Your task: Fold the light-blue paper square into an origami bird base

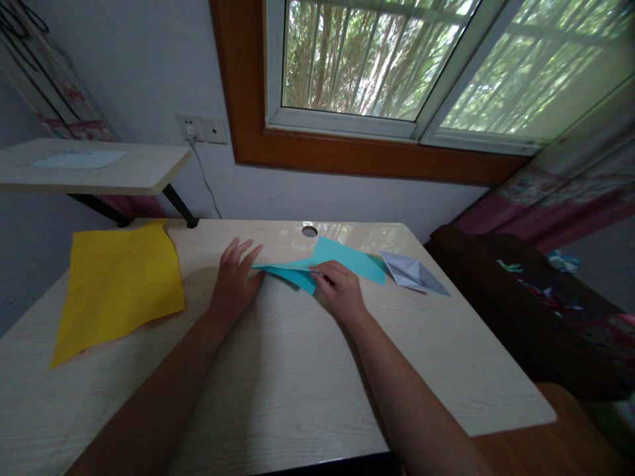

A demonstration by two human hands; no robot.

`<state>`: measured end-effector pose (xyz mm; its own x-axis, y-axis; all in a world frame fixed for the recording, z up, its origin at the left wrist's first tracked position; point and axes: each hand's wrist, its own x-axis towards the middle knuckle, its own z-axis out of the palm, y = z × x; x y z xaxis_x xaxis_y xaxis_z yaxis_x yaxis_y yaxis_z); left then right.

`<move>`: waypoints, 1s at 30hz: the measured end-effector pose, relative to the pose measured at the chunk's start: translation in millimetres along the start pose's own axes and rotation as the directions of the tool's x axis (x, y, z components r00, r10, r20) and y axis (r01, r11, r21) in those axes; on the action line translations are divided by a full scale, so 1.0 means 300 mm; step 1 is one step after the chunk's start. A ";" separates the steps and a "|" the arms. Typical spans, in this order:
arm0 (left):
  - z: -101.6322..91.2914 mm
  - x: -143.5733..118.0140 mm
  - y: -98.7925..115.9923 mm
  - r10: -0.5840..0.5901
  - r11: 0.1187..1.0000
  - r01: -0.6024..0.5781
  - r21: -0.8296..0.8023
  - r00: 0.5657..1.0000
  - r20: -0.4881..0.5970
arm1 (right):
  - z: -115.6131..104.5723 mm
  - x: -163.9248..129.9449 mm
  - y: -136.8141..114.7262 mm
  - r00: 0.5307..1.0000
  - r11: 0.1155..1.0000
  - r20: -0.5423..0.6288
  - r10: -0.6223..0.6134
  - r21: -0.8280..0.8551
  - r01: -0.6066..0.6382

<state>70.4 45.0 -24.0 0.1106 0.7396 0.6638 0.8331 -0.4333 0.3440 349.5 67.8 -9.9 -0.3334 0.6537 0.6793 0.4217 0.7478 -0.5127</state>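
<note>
A turquoise folded paper [288, 271] lies between my hands, its narrow point toward the left. My right hand [342, 287] is closed in a pinch on the paper's right part. Something small and dark shows at its fingertips, too small to name. My left hand [238, 274] has its fingers spread, and the thumb side is at the paper's left point. Behind my right hand lies a flat turquoise piece of paper [347, 258]; I cannot tell whether it joins the folded one. A folded pale grey-white paper [409, 271] rests to the right, beside the turquoise one.
A large yellow sheet [124, 284] with wavy edges lies at the left of the pale wooden table [297, 383]. A raised shelf [163, 165] stands at the back left. A round cable hole [309, 231] is near the back edge. A dark wooden cabinet [496, 284] stands at the right.
</note>
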 end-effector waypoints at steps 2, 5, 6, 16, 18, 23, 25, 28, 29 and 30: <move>0.011 -0.003 0.002 -0.091 0.995 0.086 -0.047 0.989 -0.119 | -0.003 -0.003 -0.003 0.998 0.999 -0.050 0.048 -0.023 -0.049; 0.027 -0.012 0.010 -0.285 0.930 0.240 -0.277 0.950 -0.131 | -0.003 -0.005 -0.008 0.993 0.995 -0.105 0.055 -0.074 -0.063; 0.031 -0.014 0.016 -0.352 0.878 0.292 -0.379 0.931 -0.100 | -0.001 -0.005 -0.010 0.991 0.994 -0.123 0.052 -0.088 -0.063; 0.018 -0.001 0.132 -0.349 0.243 0.554 -0.797 0.816 0.461 | 0.004 -0.018 -0.043 0.966 0.994 -0.247 0.074 -0.055 -0.091; 0.022 -0.006 0.148 -0.280 0.176 0.586 -0.791 0.800 0.530 | 0.004 -0.018 -0.052 0.970 0.996 -0.235 0.070 -0.041 -0.081; 0.051 -0.029 0.178 -0.192 0.116 0.649 -0.752 0.757 0.624 | 0.009 -0.017 -0.065 0.980 0.999 -0.198 -0.003 -0.049 -0.007; 0.061 -0.034 0.185 -0.217 0.132 0.686 -0.716 0.725 0.654 | 0.011 -0.019 -0.067 0.984 0.999 -0.178 -0.010 -0.041 0.003; 0.060 -0.037 0.190 -0.210 0.077 0.704 -0.706 0.704 0.678 | 0.015 -0.024 -0.070 0.987 1.000 -0.163 -0.007 -0.023 0.004; 0.055 -0.038 0.192 -0.190 0.043 0.699 -0.714 0.707 0.681 | 0.017 -0.024 -0.072 0.987 1.000 -0.158 -0.012 -0.019 0.009; 0.049 -0.038 0.196 -0.165 0.009 0.690 -0.724 0.715 0.679 | 0.018 -0.024 -0.075 0.988 1.000 -0.156 -0.017 -0.013 0.015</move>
<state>126.2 18.6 -21.1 0.3098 0.9502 -0.0330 -0.3083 0.1332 0.9419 337.9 46.9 -6.2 -0.2049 0.6148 0.7616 0.4279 0.7561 -0.4952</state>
